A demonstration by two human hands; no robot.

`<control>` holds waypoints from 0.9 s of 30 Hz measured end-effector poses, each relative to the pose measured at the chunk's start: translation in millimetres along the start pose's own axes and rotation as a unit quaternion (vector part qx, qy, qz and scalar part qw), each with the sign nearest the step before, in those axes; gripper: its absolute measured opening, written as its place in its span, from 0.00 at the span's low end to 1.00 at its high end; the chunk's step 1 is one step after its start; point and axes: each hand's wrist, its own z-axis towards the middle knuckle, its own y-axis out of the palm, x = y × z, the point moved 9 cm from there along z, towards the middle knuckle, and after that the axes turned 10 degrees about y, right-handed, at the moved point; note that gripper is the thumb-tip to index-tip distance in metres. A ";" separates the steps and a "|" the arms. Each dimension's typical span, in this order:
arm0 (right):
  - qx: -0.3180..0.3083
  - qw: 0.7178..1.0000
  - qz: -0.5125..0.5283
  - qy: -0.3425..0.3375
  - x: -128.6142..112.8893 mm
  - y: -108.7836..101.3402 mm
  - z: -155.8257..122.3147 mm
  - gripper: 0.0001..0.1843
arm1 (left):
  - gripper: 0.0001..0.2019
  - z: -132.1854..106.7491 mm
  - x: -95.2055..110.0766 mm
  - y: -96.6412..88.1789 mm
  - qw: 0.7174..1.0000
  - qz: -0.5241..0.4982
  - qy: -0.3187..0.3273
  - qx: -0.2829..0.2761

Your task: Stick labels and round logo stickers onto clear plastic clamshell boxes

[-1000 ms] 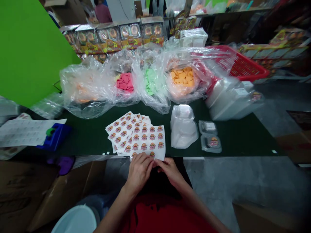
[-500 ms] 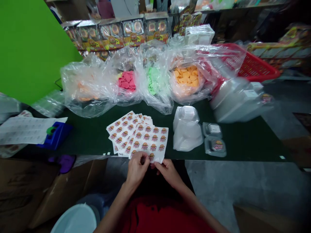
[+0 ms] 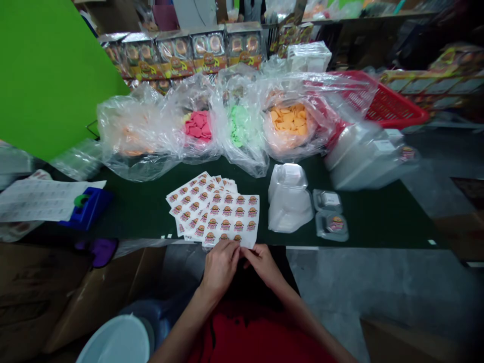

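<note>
A white sticker sheet (image 3: 231, 218) printed with rows of round burger stickers lies on top of a fanned stack of like sheets (image 3: 191, 201) at the table's front edge. My left hand (image 3: 221, 264) is closed at the sheet's lower edge, fingertips pressed together and covering part of its bottom row. Beside it, my right hand (image 3: 263, 263) pinches the lower right corner between thumb and finger. The fingertips of both hands nearly meet, and what lies exactly between them is partly hidden.
Right of the sheets stand stacked clear clamshell boxes (image 3: 289, 201) and a closed one with a burger sticker (image 3: 333, 227). Behind are plastic bags of pink (image 3: 198, 126), green (image 3: 238, 126) and orange pieces (image 3: 289, 120). A blue tape dispenser (image 3: 88, 209) sits left; a red basket (image 3: 393, 103) stands back right.
My left hand has shifted right along the sheet's lower edge, toward my right hand. My right hand stays at the corner. The view has moved slightly.
</note>
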 end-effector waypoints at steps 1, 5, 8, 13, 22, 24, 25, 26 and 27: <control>0.001 1.000 -0.006 -0.002 -0.8 0.2 -0.3 0.23 | 0.09 -0.3 -0.8 2.7 1.000 0.012 0.000 -0.004; 0.003 1.000 -0.012 -0.005 -0.8 1.2 -0.8 0.21 | 0.08 0.0 -17.8 5.0 0.999 0.007 -0.052 0.000; 0.001 1.000 0.000 0.000 1.8 2.1 0.1 0.22 | 0.08 -1.6 -33.0 -1.6 0.992 -0.037 -0.119 0.018; 0.000 1.000 0.002 0.001 0.5 2.2 0.8 0.22 | 0.07 0.9 -19.8 -5.1 0.996 -0.046 -0.070 -0.021; 0.007 1.000 -0.025 0.005 1.1 0.5 3.8 0.20 | 0.07 0.7 -48.2 1.4 0.985 -0.074 -0.155 0.005; 0.013 0.999 -0.002 0.033 7.4 -4.0 5.5 0.22 | 0.07 -3.3 -68.9 -6.4 0.967 -0.115 -0.216 0.063; 0.013 0.999 0.005 0.049 10.3 -6.9 5.3 0.24 | 0.08 -6.4 -78.4 -12.2 0.955 -0.131 -0.246 0.098; 0.009 0.998 0.006 0.067 12.7 -9.6 3.9 0.27 | 0.09 -9.8 -85.7 -19.2 0.943 -0.139 -0.270 0.133; -0.002 0.996 -0.001 0.085 14.1 -11.4 1.1 0.29 | 0.09 -12.7 -89.6 -27.3 0.933 -0.139 -0.285 0.168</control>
